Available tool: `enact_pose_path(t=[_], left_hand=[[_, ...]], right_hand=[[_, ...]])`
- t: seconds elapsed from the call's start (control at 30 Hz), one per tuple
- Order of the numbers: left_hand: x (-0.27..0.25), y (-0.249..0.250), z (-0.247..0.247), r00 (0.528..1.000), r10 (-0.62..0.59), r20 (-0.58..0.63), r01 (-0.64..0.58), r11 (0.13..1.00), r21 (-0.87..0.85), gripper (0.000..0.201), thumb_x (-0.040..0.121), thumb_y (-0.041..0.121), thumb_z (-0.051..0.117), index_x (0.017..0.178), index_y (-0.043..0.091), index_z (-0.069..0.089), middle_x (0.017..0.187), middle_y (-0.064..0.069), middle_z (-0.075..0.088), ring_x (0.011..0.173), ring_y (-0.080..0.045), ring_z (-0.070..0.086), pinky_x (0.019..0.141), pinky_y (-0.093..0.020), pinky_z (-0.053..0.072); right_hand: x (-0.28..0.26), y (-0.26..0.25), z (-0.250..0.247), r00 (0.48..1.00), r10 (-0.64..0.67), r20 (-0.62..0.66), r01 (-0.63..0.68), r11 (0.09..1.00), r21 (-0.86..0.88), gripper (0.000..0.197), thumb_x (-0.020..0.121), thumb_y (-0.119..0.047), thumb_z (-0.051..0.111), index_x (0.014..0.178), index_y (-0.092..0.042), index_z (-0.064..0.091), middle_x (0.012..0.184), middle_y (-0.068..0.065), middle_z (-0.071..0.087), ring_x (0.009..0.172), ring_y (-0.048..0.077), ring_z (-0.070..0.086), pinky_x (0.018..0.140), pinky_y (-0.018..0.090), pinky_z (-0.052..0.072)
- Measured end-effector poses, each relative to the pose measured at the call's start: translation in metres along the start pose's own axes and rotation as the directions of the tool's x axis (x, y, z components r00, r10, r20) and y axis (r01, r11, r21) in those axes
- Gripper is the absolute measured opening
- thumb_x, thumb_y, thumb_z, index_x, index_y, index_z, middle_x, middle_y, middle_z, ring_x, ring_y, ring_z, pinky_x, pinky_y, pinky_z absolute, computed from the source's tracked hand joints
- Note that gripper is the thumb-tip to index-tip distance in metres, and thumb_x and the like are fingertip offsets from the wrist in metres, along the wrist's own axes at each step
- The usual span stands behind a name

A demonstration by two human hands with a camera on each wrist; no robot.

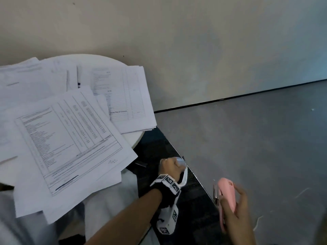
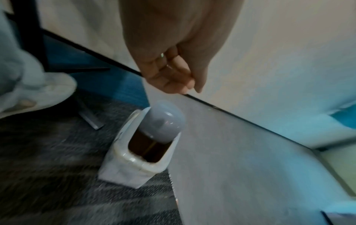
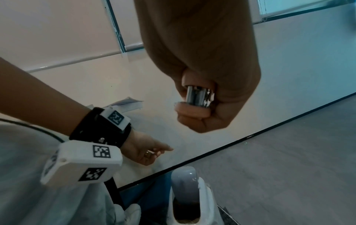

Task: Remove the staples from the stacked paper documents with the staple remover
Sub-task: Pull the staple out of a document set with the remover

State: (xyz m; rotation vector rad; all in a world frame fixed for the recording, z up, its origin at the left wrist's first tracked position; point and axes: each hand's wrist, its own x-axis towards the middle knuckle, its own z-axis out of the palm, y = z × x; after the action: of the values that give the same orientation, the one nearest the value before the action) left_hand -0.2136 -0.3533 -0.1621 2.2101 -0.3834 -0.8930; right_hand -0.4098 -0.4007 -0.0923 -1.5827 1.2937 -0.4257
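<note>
Printed paper documents (image 1: 70,135) lie fanned over a round white table (image 1: 134,138), and a second stack (image 1: 123,96) sits behind them. My right hand (image 1: 231,202) grips a pink staple remover (image 1: 226,193) low at the right, off the table; its metal part (image 3: 198,97) shows between the curled fingers in the right wrist view. My left hand (image 1: 170,165) hangs beside the table over a small white bin (image 2: 138,152) with a swing lid. The left fingers (image 2: 173,79) point down, loosely straight, with nothing visible in them.
The bin (image 1: 184,175) stands on dark carpet next to a grey floor strip and the wall. A metal table leg (image 2: 90,120) and my light trousers (image 2: 29,91) are left of the bin. Papers overhang the table's front edge.
</note>
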Motion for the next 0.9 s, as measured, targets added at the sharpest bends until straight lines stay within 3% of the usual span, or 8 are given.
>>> enact_pose_path(t=[0.13, 0.27, 0.4, 0.53, 0.6, 0.7, 0.8, 0.9], left_hand=[[-0.059, 0.043, -0.053, 0.969, 0.198, 0.149, -0.229, 0.945, 0.232, 0.052, 0.075, 0.061, 0.042, 0.069, 0.013, 0.061, 0.063, -0.006, 0.067, 0.066, -0.024, 0.067, 0.071, -0.033, 0.056], [-0.116, 0.062, -0.161, 0.913, 0.384, -0.137, -0.348, 0.909, 0.232, 0.043, 0.085, 0.048, 0.051, 0.06, 0.013, 0.048, 0.057, 0.001, 0.055, 0.062, -0.02, 0.056, 0.06, -0.03, 0.046], [-0.128, -0.008, -0.276, 0.812, 0.23, -0.536, -0.239, 0.97, 0.054, 0.012, 0.081, 0.03, 0.066, 0.085, 0.022, 0.057, 0.083, 0.004, 0.06, 0.079, -0.014, 0.055, 0.065, -0.026, 0.038], [-0.114, -0.08, -0.319, 0.623, -0.21, -0.753, 0.112, 0.977, -0.18, 0.069, 0.072, 0.022, 0.078, 0.127, 0.0, 0.042, 0.128, -0.016, 0.04, 0.119, -0.035, 0.038, 0.095, -0.039, 0.036], [-0.111, -0.093, -0.321, 0.627, -0.351, -0.695, 0.239, 0.936, -0.258, 0.084, 0.07, 0.028, 0.081, 0.132, -0.003, 0.034, 0.134, -0.019, 0.031, 0.124, -0.037, 0.03, 0.099, -0.045, 0.036], [-0.103, -0.098, -0.313, 0.645, -0.363, -0.673, 0.281, 0.931, -0.234, 0.083, 0.07, 0.029, 0.081, 0.131, 0.0, 0.034, 0.136, -0.016, 0.026, 0.125, -0.034, 0.029, 0.102, -0.043, 0.034], [-0.097, -0.099, -0.305, 0.637, -0.311, -0.705, 0.258, 0.948, -0.185, 0.078, 0.075, 0.025, 0.077, 0.136, 0.006, 0.032, 0.137, -0.012, 0.026, 0.125, -0.031, 0.029, 0.103, -0.043, 0.032], [-0.096, -0.103, -0.296, 0.632, -0.242, -0.737, 0.225, 0.966, -0.124, 0.075, 0.079, 0.023, 0.073, 0.139, 0.011, 0.03, 0.139, -0.01, 0.025, 0.126, -0.029, 0.028, 0.102, -0.043, 0.034]], right_hand=[[0.0, -0.056, 0.018, 0.998, -0.042, 0.045, 0.04, 0.998, 0.053, 0.058, 0.057, -0.063, 0.074, 0.094, -0.021, 0.059, 0.066, 0.006, 0.062, 0.058, 0.024, 0.057, 0.061, 0.037, 0.051], [0.004, -0.127, 0.059, 0.96, -0.211, 0.184, 0.194, 0.975, 0.107, 0.043, 0.065, -0.034, 0.084, 0.08, -0.002, 0.06, 0.062, 0.014, 0.059, 0.052, 0.02, 0.053, 0.047, 0.028, 0.046], [-0.012, -0.192, 0.135, 0.863, -0.284, 0.418, 0.285, 0.957, 0.059, 0.02, 0.075, -0.002, 0.076, 0.073, 0.005, 0.057, 0.058, 0.013, 0.054, 0.043, 0.013, 0.048, 0.042, 0.023, 0.041], [-0.021, -0.223, 0.206, 0.76, -0.19, 0.621, 0.307, 0.948, -0.086, 0.017, 0.074, 0.003, 0.073, 0.076, -0.002, 0.057, 0.059, 0.009, 0.054, 0.035, 0.014, 0.047, 0.033, 0.02, 0.038], [-0.023, -0.221, 0.237, 0.783, -0.127, 0.609, 0.303, 0.933, -0.196, 0.025, 0.069, -0.003, 0.078, 0.086, 0.003, 0.06, 0.073, 0.014, 0.06, 0.047, 0.017, 0.055, 0.032, 0.019, 0.041], [-0.022, -0.212, 0.263, 0.833, -0.123, 0.54, 0.314, 0.908, -0.277, 0.063, 0.059, -0.017, 0.086, 0.111, 0.0, 0.055, 0.1, 0.016, 0.062, 0.077, 0.026, 0.065, 0.049, 0.03, 0.057], [-0.034, -0.214, 0.266, 0.855, -0.167, 0.491, 0.344, 0.891, -0.295, 0.059, 0.066, -0.014, 0.083, 0.113, -0.002, 0.05, 0.101, 0.012, 0.059, 0.085, 0.029, 0.064, 0.072, 0.044, 0.059], [-0.046, -0.215, 0.261, 0.858, -0.26, 0.442, 0.408, 0.868, -0.282, 0.047, 0.072, -0.011, 0.08, 0.107, -0.006, 0.049, 0.098, 0.009, 0.058, 0.087, 0.028, 0.062, 0.077, 0.045, 0.057]])
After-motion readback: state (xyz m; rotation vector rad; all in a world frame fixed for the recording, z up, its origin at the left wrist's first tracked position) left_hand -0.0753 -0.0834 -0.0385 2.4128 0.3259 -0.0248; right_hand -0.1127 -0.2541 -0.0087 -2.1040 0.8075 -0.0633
